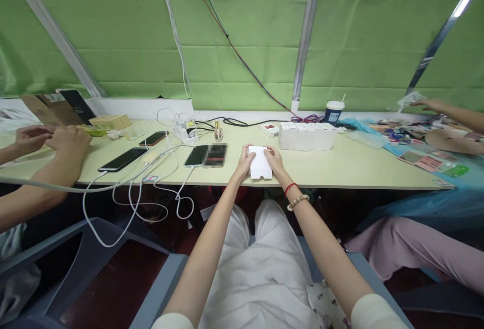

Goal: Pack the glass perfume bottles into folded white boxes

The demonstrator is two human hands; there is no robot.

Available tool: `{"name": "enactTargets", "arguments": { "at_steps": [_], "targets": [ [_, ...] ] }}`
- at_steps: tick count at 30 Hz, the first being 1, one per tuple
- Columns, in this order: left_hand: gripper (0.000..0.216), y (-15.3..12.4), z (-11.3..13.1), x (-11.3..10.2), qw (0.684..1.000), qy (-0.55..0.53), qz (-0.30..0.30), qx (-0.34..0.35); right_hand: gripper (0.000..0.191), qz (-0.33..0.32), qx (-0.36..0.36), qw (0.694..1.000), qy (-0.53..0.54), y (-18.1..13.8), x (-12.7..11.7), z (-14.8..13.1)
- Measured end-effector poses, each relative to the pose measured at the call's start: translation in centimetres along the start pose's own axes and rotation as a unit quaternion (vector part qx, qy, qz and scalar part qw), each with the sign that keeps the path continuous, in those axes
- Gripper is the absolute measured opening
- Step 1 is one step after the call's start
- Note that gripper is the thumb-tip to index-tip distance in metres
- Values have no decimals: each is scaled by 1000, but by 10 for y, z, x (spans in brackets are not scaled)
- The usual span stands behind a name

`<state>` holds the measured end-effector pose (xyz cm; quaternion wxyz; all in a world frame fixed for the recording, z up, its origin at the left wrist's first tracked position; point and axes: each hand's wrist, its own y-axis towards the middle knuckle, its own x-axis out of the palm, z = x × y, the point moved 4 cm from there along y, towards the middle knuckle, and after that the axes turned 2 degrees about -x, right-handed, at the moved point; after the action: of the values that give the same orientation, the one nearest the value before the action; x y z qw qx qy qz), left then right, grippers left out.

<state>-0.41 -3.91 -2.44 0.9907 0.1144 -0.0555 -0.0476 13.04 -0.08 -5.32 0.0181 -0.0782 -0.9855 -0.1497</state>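
Note:
A small white box (260, 163) rests at the front part of the table, held between my two hands. My left hand (245, 161) grips its left side, with the thumb on top. On its right side, my right hand (275, 160) is closed the same way; a red cord and a beaded bracelet circle that wrist. A notch shows in the box's near edge. Beyond my right hand stands a row of similar white boxes (307, 137), packed side by side. A small white pack with a red mark (269, 130) lies just left of that row.
Phones (124, 159) and tangled white cables (166, 152) cover the table's left side, some cables hanging over its edge. A lidded cup (334, 112) stands behind the box row. Co-workers' hands (68, 140) are at the left and right, near piled items (434, 137).

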Motion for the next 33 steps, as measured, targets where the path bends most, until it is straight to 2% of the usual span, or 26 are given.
{"name": "enactTargets", "arguments": {
  "at_steps": [12, 15, 19, 22, 25, 28, 31, 33],
  "targets": [
    [39, 1, -3, 0, 1000, -16, -4, -10, 33, -8, -8, 1000, 23, -2, 0, -4],
    [36, 3, -2, -3, 999, -33, 17, -9, 33, -10, -14, 999, 32, -4, 1, -7],
    [31, 6, -2, -9, 995, -69, 66, -6, 44, -26, -10, 999, 40, -7, 4, -9],
    [30, 9, -5, -14, 992, -78, 102, -3, 45, -31, -20, 999, 28, -10, 3, -11],
    [31, 11, -8, -19, 986, -87, 145, -4, 60, -49, -39, 998, 9, -12, 2, -12],
    [31, 11, -10, -23, 979, -96, 181, -8, 79, -101, -77, 992, -21, -14, 7, -13],
    [31, 10, -11, -24, 976, -97, 193, -17, 90, -141, -112, 983, -31, -16, 13, -15],
    [31, 10, -12, -24, 976, -94, 195, -24, 95, -137, -111, 984, -19, -17, 14, -14]
  ]
}}
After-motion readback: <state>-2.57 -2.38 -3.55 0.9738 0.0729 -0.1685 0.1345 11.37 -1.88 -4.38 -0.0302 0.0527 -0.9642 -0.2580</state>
